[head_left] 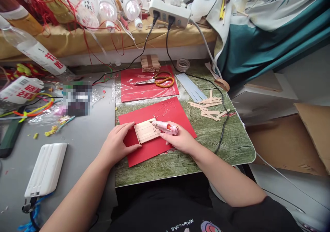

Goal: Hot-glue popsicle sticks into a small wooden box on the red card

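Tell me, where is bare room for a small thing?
The grey tabletop is bare between the white device and left forearm; so is the green tabletop's near-right corner, beyond the black cord. Crowded: around the scissors and loose sticks.

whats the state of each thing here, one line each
Stick panel: on red sheet, held by left hand
Glue gun: in right hand, tip over panel
Scissors: lying on red pack
Power strip: two plugs in
Stick bundle: banded
Loose sticks: scattered
Glue sticks: lying side by side
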`<state>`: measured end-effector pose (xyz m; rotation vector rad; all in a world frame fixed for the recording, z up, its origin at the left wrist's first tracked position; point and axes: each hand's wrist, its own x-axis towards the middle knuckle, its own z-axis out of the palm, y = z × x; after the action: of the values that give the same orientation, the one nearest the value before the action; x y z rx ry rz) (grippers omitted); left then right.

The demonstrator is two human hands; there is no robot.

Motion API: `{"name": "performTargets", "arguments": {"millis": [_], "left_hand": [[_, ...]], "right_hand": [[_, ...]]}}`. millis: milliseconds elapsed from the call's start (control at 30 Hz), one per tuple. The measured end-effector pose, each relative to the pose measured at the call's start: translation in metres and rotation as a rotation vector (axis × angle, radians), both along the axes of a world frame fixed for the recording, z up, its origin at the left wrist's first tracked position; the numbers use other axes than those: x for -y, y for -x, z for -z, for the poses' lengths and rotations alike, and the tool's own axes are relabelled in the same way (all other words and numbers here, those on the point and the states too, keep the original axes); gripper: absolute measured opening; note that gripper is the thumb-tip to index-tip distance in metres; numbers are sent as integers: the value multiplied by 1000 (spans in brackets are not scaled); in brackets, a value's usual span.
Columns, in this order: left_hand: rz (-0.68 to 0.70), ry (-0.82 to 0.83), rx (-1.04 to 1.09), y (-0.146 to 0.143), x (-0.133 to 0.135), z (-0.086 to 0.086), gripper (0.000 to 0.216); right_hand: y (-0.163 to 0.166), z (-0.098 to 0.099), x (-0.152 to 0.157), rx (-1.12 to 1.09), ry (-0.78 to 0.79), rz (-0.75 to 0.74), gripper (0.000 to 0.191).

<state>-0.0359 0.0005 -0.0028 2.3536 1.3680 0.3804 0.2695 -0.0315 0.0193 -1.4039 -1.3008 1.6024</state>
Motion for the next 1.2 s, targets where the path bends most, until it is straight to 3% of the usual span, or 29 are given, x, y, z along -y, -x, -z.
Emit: {"name": "performTargets", "arguments": {"millis": [267, 467, 600, 833, 1200], "left_hand": [[-1, 14, -3, 0, 0, 0, 87], [-9, 21, -7, -1, 0, -1, 87], [-2, 15, 2, -2, 0, -2, 85], [12, -19, 29, 0, 0, 1, 84], [19, -21, 36, 0, -1, 2, 84]], "right_hand": [[-4, -12, -6, 152, -133, -17, 24], [9, -37, -37, 137, -116, -301, 21], [22, -37, -51, 152, -119, -412, 31], [29, -28, -54, 194, -127, -455, 24], [37, -52, -65, 343, -97, -493, 16]]}}
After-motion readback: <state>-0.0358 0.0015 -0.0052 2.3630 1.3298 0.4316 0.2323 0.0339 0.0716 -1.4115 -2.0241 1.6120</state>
